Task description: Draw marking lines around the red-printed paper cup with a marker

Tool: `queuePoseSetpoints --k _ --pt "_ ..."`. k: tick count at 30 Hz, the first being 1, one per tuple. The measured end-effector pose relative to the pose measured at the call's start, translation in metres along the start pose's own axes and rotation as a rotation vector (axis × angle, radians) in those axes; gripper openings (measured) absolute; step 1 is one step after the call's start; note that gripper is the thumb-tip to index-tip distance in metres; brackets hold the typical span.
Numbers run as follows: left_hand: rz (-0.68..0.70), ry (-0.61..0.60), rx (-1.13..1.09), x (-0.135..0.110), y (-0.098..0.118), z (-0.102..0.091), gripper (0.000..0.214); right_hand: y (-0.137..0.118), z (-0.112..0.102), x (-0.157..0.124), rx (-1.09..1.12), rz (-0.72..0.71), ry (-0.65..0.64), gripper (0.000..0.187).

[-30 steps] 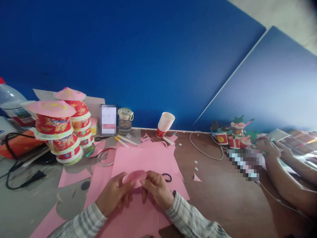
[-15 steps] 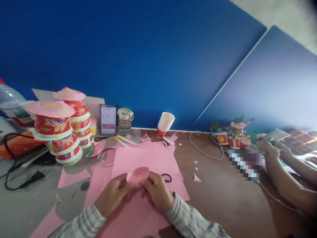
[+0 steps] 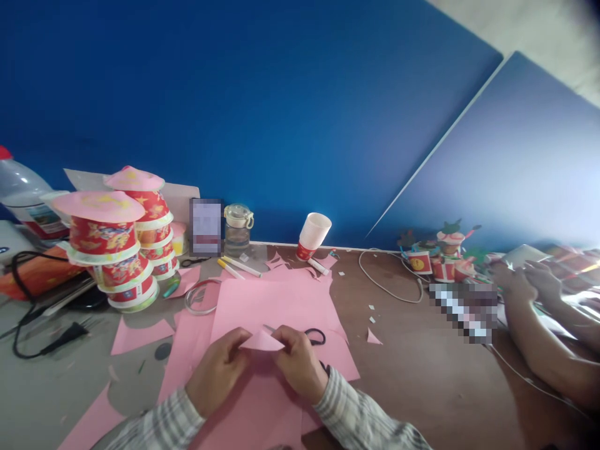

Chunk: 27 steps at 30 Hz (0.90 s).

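Observation:
A small pink paper cone [image 3: 262,342] is pinched at its left edge by my left hand [image 3: 219,369] and at its right edge by my right hand [image 3: 301,364]. Its peak points up and away from me. Beneath both hands lie large pink paper sheets [image 3: 276,300]. Scissors with dark handles [image 3: 315,336] rest on the paper beside my right hand, which partly covers them; a bit of blade shows behind the cone.
Stacked red cups with pink paper roofs [image 3: 105,244] stand at left. Behind the paper are a glass bottle [image 3: 238,228], markers [image 3: 240,267] and a tilted paper cup [image 3: 314,235]. Paper scraps [image 3: 140,335] lie around. At right, another person's hands [image 3: 520,284] work near small cup figures [image 3: 447,256].
The pink paper between my hands was a round, shallow dish shape; now it shows as a peaked cone. My hands stay in nearly the same place, and the other person's hands have shifted slightly.

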State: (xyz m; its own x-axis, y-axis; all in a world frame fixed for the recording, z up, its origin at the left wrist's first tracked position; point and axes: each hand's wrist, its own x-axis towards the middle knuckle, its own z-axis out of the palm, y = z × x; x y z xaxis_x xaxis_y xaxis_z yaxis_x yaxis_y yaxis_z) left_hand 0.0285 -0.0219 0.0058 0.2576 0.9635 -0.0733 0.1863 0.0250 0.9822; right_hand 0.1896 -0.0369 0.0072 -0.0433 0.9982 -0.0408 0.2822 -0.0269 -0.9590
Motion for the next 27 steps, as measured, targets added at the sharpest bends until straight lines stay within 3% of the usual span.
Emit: queuePoseSetpoints --k 10,18,22,27 --pt "0.117 0.067 0.057 0.001 -0.005 0.000 0.006 0.004 0.003 0.000 0.015 0.047 0.018 0.015" --pt "0.085 0.018 0.040 0.002 -0.003 -0.003 0.011 -0.006 -0.001 0.000 0.131 0.083 -0.058 0.002" --pt "0.060 -0.028 0.004 0.002 0.003 -0.005 0.020 -0.011 -0.004 -0.001 0.255 0.097 -0.125 0.018" --pt "0.036 -0.073 -0.009 0.003 0.000 -0.006 0.027 -0.010 -0.001 -0.001 0.214 0.114 -0.103 0.024"
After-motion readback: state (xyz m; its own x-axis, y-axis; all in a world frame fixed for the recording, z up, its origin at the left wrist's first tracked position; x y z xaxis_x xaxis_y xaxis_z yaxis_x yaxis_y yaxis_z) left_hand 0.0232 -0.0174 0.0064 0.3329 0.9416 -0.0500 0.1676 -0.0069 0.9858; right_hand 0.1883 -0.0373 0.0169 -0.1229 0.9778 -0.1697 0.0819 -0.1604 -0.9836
